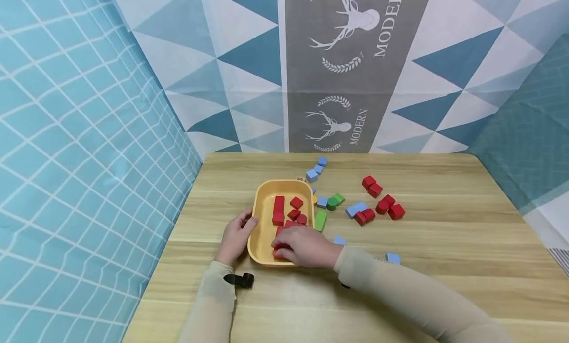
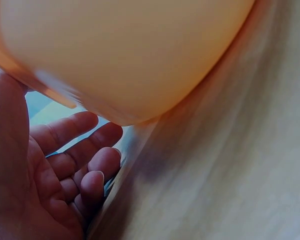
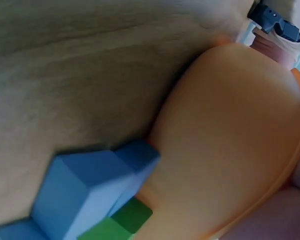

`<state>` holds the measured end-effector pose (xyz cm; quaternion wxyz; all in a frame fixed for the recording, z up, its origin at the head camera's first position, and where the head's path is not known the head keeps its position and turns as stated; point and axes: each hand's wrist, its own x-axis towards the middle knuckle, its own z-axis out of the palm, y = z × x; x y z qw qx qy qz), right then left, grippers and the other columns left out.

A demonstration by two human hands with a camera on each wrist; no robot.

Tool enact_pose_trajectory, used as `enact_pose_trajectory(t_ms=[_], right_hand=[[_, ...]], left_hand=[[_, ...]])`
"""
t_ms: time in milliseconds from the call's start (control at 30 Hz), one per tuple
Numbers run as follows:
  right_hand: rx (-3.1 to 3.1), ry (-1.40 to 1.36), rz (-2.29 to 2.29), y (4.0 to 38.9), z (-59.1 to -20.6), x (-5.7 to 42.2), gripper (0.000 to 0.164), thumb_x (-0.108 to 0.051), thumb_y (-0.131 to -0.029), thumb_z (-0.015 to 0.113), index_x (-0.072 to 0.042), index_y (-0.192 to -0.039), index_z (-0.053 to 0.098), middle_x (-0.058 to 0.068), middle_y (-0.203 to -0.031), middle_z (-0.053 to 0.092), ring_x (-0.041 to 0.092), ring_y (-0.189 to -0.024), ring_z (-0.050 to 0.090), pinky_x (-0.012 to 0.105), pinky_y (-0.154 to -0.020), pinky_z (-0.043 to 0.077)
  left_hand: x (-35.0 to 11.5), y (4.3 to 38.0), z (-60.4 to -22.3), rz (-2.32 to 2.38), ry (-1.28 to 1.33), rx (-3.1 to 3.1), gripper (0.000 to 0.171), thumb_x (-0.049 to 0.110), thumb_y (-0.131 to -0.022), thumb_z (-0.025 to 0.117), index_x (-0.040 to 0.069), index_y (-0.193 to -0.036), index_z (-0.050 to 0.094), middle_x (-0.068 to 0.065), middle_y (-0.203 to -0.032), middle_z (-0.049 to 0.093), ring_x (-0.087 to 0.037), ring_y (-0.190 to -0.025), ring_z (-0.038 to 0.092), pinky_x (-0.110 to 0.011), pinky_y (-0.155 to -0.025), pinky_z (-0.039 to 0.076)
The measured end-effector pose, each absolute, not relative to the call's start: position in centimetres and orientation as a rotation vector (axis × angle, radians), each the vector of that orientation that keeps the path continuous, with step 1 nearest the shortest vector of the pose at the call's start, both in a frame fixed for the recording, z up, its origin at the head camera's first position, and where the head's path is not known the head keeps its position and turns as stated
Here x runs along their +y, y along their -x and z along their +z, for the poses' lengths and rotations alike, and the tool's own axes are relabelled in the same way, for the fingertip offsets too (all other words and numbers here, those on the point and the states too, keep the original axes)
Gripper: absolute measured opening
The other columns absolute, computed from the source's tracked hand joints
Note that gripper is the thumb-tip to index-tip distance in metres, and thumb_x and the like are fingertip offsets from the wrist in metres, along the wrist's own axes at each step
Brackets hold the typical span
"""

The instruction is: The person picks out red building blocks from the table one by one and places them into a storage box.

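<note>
Red blocks in a yellow tray, one hand on the rim and the other down inside

So the yellow tray (image 1: 262,234) sits on the wooden table (image 1: 444,269), a bit left of the middle, with a bunch of red blocks (image 1: 278,205) in it. The left hand (image 1: 235,238) holds the tray's left side: thumb over the rim, the other fingers outside under the edge. In the left wrist view those fingers are loosely bent, nowhere near a tight fist.

The right hand (image 1: 308,247) reaches over the tray's right side into the near end. Its fingers are curled down and it looks like thumb and index have a red block (image 1: 277,252) pinched between them. The hand hides most of that block, so I can't tell how firm the grip is.

Farther up inside the tray there's a small cluster of red pieces (image 1: 296,203), at least one of them round on top.

Right of the tray it's a scatter: a long green block (image 1: 320,220) right next to the wall, a green cylinder (image 1: 332,203) just past it, and blue blocks (image 1: 312,175) trailing off toward the far edge. More loose red pieces (image 1: 396,211) lie farther right, two of them right up against a flat blue block (image 1: 355,209). The left wrist has a black strap (image 1: 240,280) on it.
</note>
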<state>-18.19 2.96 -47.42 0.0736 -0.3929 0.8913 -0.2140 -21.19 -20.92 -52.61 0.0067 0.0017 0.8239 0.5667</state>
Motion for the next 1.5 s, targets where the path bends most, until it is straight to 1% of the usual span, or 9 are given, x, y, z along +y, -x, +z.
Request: enact_pose_trajectory(t_ms=[367,500,767,900,967,1067,1200,1367,1500], right_hand=[[2.72,1.188,-0.614,18.2,-47.8,2.7,0.02,-0.035,-0.105,0.07,-0.026,-0.119,0.08,-0.012,-0.112,0.077,0.007,-0.107,0.069,0.033,-0.101,0.057],[2.72,1.183,-0.623,18.1,-47.8,2.6,0.02,-0.034,-0.105,0.07,-0.025,-0.119,0.08,-0.011,-0.112,0.077,0.007,-0.106,0.069,0.033,-0.1,0.057],[2.641,1.189,-0.832,18.8,-46.8,3.9,0.018,-0.029,-0.104,0.072,-0.019,-0.117,0.08,-0.009,-0.11,0.076,0.007,-0.104,0.068,0.031,-0.099,0.058],[2.791,1.049,-0.852,21.5,-44.5,6.8,0.02,-0.026,-0.104,0.071,-0.017,-0.12,0.078,-0.003,-0.115,0.077,0.014,-0.105,0.07,0.036,-0.095,0.06],[2.871,0.878,-0.842,23.7,-43.2,9.2,0.026,-0.026,-0.106,0.067,-0.015,-0.127,0.075,0.003,-0.122,0.077,0.022,-0.098,0.071,0.041,-0.086,0.062],[2.948,0.598,-0.803,27.4,-42.5,13.9,0.035,-0.027,-0.108,0.061,-0.012,-0.139,0.069,0.012,-0.136,0.073,0.032,-0.104,0.072,0.05,-0.091,0.061],[2.967,0.295,-0.656,30.7,-43.7,20.1,0.046,-0.025,-0.107,0.06,-0.002,-0.147,0.06,0.024,-0.148,0.063,0.043,-0.125,0.064,0.062,-0.108,0.052],[2.95,0.159,-0.42,31.2,-45.8,23.6,0.051,-0.026,-0.102,0.066,0.002,-0.144,0.062,0.029,-0.141,0.066,0.043,-0.113,0.064,0.063,-0.103,0.054],[3.007,0.189,-0.337,31.0,-46.7,23.7,0.043,-0.025,-0.101,0.069,-0.002,-0.137,0.068,0.025,-0.129,0.073,0.044,-0.108,0.068,0.065,-0.098,0.055]], left_hand=[[-21.1,20.9,-52.5,1.772,0.036,2.578,0.044,0.031,-0.107,0.064,0.007,-0.143,0.066,-0.018,-0.121,0.075,-0.019,-0.102,0.068,-0.023,-0.084,0.057],[-21.1,20.9,-52.6,1.766,0.041,2.588,0.043,0.03,-0.106,0.065,0.006,-0.143,0.067,-0.018,-0.12,0.075,-0.017,-0.101,0.068,-0.022,-0.085,0.056],[-21.1,20.8,-52.8,1.774,0.047,2.558,0.043,0.031,-0.107,0.065,0.009,-0.143,0.067,-0.017,-0.12,0.075,-0.021,-0.103,0.069,-0.023,-0.085,0.056],[-21.0,20.8,-52.9,1.785,0.033,2.548,0.044,0.033,-0.107,0.065,0.009,-0.144,0.067,-0.017,-0.121,0.075,-0.022,-0.104,0.068,-0.024,-0.086,0.056],[-21.0,20.9,-52.8,1.788,0.026,2.552,0.044,0.032,-0.107,0.065,0.009,-0.145,0.066,-0.017,-0.121,0.075,-0.022,-0.105,0.068,-0.024,-0.086,0.056],[-21.0,20.9,-52.9,1.781,0.022,2.559,0.044,0.03,-0.107,0.064,0.009,-0.145,0.066,-0.018,-0.121,0.075,-0.023,-0.105,0.069,-0.025,-0.086,0.057],[-21.1,20.9,-52.9,1.748,0.02,2.571,0.044,0.029,-0.107,0.064,0.008,-0.146,0.065,-0.018,-0.122,0.075,-0.023,-0.106,0.069,-0.025,-0.088,0.056],[-21.0,20.9,-52.9,1.75,0.014,2.571,0.044,0.029,-0.107,0.064,0.008,-0.146,0.065,-0.018,-0.121,0.075,-0.022,-0.105,0.069,-0.025,-0.088,0.056],[-20.9,21.0,-52.5,1.778,0.005,2.572,0.043,0.03,-0.107,0.064,0.008,-0.144,0.066,-0.018,-0.12,0.075,-0.021,-0.104,0.068,-0.024,-0.086,0.056]])
